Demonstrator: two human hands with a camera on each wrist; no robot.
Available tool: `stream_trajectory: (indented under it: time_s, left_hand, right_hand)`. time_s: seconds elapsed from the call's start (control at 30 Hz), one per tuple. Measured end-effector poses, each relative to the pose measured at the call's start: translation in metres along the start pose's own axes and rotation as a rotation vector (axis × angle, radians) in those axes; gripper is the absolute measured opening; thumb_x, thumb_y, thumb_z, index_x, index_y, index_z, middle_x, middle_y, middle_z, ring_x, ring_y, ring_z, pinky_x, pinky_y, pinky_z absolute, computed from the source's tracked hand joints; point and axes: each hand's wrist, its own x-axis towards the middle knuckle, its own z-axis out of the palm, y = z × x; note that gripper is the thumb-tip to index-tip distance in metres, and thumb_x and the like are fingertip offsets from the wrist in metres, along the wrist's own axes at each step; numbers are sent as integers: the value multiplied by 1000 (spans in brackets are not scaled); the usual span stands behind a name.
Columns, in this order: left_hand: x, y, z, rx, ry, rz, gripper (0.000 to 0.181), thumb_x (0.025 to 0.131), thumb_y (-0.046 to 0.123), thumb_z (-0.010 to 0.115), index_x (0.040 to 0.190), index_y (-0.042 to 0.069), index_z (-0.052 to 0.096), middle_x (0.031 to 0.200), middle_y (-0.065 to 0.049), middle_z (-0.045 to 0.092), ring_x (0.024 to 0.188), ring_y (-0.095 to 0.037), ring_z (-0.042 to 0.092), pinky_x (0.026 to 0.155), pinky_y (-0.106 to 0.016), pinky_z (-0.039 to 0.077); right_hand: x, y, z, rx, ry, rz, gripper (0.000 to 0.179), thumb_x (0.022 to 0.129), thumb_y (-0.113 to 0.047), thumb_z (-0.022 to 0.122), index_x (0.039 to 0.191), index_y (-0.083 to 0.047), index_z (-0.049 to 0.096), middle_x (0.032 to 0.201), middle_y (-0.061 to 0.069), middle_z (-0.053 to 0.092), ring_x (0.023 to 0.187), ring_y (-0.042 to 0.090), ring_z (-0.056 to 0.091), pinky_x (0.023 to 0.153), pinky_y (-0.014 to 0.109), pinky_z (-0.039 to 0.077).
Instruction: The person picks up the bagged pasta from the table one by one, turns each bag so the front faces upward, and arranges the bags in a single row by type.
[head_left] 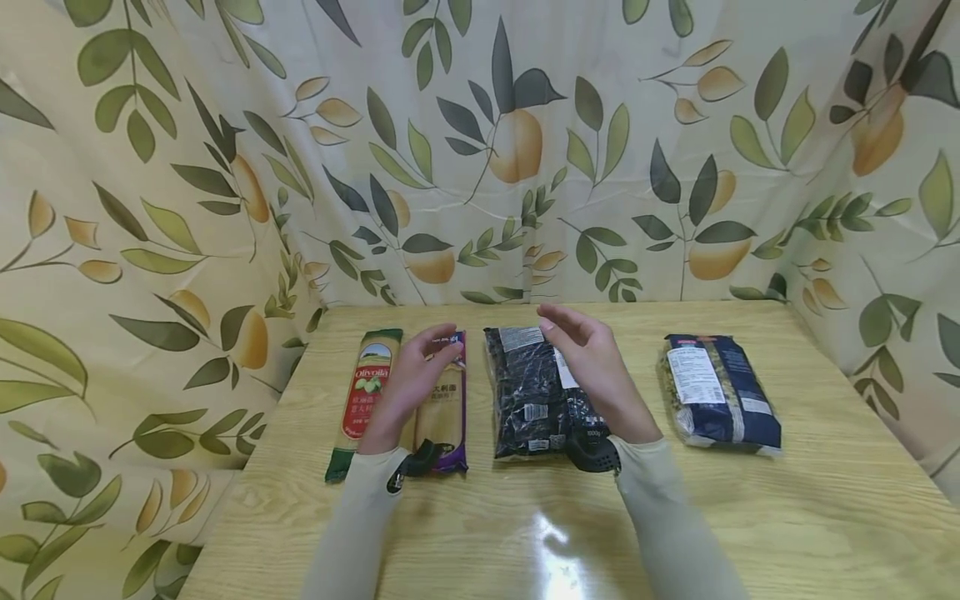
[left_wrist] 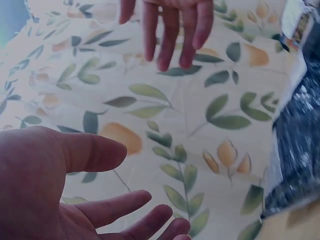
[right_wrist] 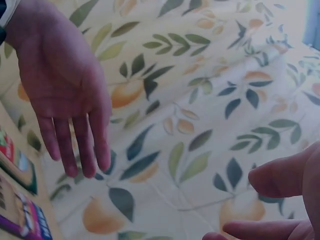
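My left hand [head_left: 412,375] hovers over two packs of noodles, its fingers relaxed and nothing in them. Under it lie a red-and-green pasta pack [head_left: 368,379] marked Olivoila and a purple-edged noodle pack [head_left: 452,408], both partly covered by the hand. My right hand [head_left: 592,362] hangs over the right side of a shiny black plastic bag [head_left: 517,400] with white labels, fingers loosely bent and holding nothing. In the left wrist view the thumb and fingers of the left hand [left_wrist: 100,185] are spread apart. The right wrist view shows the left palm [right_wrist: 70,85] facing across.
A navy bag [head_left: 723,392] with a white label and a clear side showing grain-like contents lies at the right of the wooden table [head_left: 480,533]. A leaf-and-fruit patterned curtain [head_left: 480,225] stands behind the table and along both sides.
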Motion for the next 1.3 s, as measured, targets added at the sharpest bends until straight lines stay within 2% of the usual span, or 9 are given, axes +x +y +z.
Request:
stream_trajectory:
  time_s: [0.2, 0.4, 0.5, 0.63, 0.77, 0.97, 1.13, 1.3]
  left_hand:
    - [5, 8, 13, -46, -14, 55, 45, 105, 18, 59, 148, 4, 54, 149, -19, 57, 137, -36, 55, 106, -49, 52]
    - [4, 13, 24, -101, -2, 10, 45, 105, 19, 59, 148, 7, 55, 153, -15, 55, 143, -34, 50, 111, -52, 47]
    - [4, 13, 30, -124, 2, 12, 45, 105, 18, 59, 148, 4, 54, 154, -17, 53, 145, -35, 48, 117, -53, 42]
    - [2, 9, 37, -152, 54, 31, 44, 104, 16, 60, 145, 0, 56, 151, -21, 55, 143, -37, 50, 120, -53, 39]
    - [2, 1, 44, -184, 108, -2, 43, 104, 19, 60, 143, 2, 59, 149, -18, 58, 142, -36, 52, 121, -52, 39]
    - [7, -5, 53, -206, 121, -43, 42, 105, 19, 59, 144, 5, 59, 150, -17, 57, 140, -35, 53, 121, -53, 39]
    - [13, -9, 60, -187, 118, -38, 43, 104, 16, 59, 143, -1, 57, 151, -21, 55, 139, -40, 54, 119, -54, 40]
    - [16, -13, 66, -200, 97, -88, 46, 104, 18, 59, 146, -1, 55, 153, -22, 52, 142, -41, 51, 121, -54, 38]
  right_hand:
    - [-8, -3, -22, -19, 57, 11, 54, 108, -26, 54, 156, -3, 43, 162, 13, 45, 153, 28, 38, 129, 48, 26]
    - [-14, -1, -36, -48, 106, 14, 56, 109, -26, 53, 158, -3, 40, 163, 14, 44, 153, 28, 38, 128, 48, 28]
    - [-16, 2, -43, -72, 123, 14, 57, 109, -28, 53, 158, -3, 39, 164, 14, 42, 154, 29, 37, 128, 50, 28]
    - [-17, 8, -49, -86, 158, 6, 58, 109, -29, 53, 158, -2, 38, 164, 15, 41, 155, 31, 35, 127, 54, 28]
    - [-16, 13, -54, -72, 190, 12, 59, 109, -27, 53, 158, 0, 37, 164, 17, 40, 154, 34, 35, 127, 55, 26]
    - [-10, 23, -60, -61, 203, 49, 61, 108, -27, 53, 160, -1, 34, 165, 19, 38, 155, 35, 33, 128, 53, 26]
    - [-2, 37, -66, -78, 199, 111, 64, 108, -29, 53, 162, -3, 30, 168, 18, 33, 156, 36, 29, 129, 54, 23]
    - [3, 50, -74, -104, 205, 155, 66, 109, -33, 51, 163, -5, 28, 169, 18, 29, 157, 39, 26, 129, 57, 21]
